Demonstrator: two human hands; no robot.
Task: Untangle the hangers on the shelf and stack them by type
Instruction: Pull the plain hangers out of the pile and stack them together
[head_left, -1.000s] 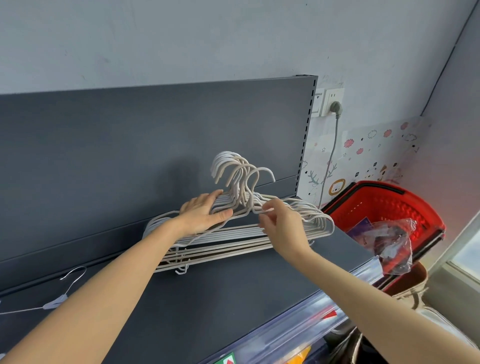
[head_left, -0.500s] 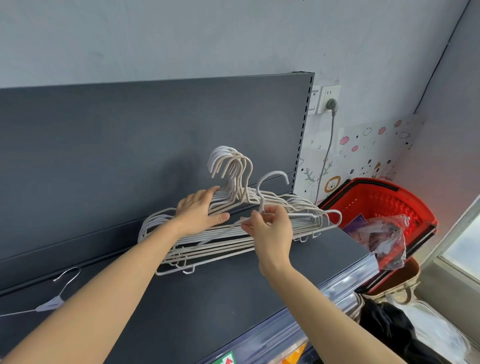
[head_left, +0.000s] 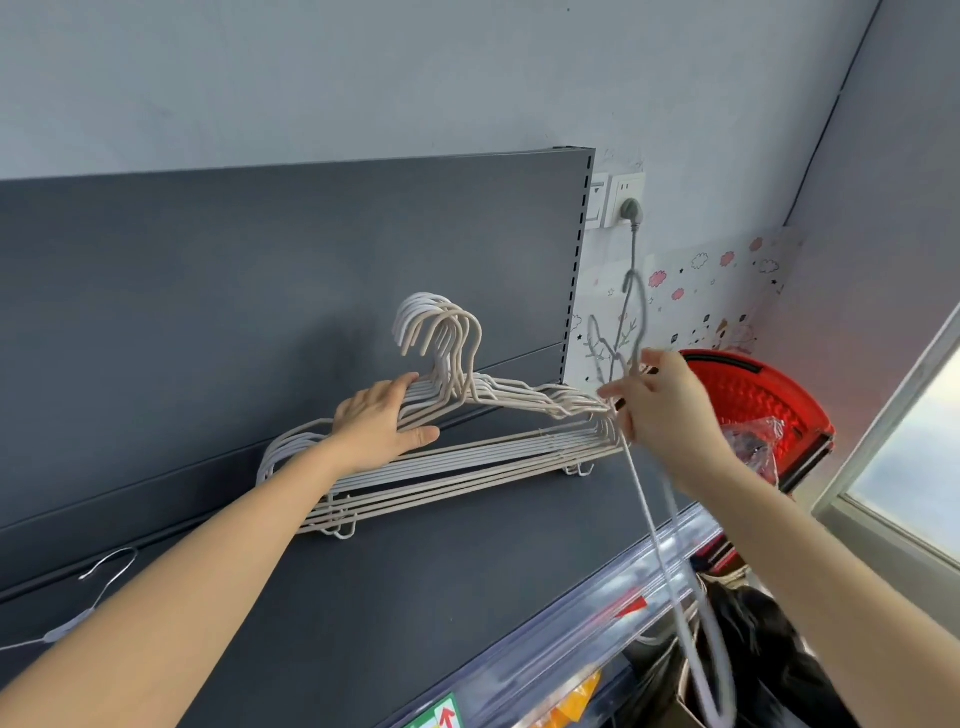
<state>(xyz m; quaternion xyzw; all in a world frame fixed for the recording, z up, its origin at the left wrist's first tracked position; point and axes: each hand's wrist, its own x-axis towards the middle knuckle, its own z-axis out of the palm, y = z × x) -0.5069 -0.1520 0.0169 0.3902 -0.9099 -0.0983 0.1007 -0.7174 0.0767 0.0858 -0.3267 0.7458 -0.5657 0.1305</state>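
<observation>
1. On the dark grey shelf (head_left: 467, 582) lies a pile of hangers (head_left: 467, 457), cream and white, with their hooks bunched and leaning on the back panel.
2. The left hand (head_left: 382, 423) lies flat on the pile's left shoulder, fingers straight, pressing down and gripping nothing.
3. The right hand (head_left: 670, 410) pinches a single hanger (head_left: 655, 556) near its neck, just beside the pile's right end. This hanger is blurred, with its hook up by the wall and its body trailing past the shelf's front edge.
4. The step in hand looks like drawing one hanger away while the other hand steadies the rest. I cannot tell whether it is fully clear of the pile's right tips.
5. The next move calls for judging its type and laying it with its like. A thin wire hanger (head_left: 88, 608) lies well apart at the shelf's left and is probably another sort.
6. No writing can be read. A tag (head_left: 441, 714) below the clear price rail (head_left: 597, 618) shows only a red arrow, and the wall sticker (head_left: 701, 291) shows clouds and stars.
</observation>
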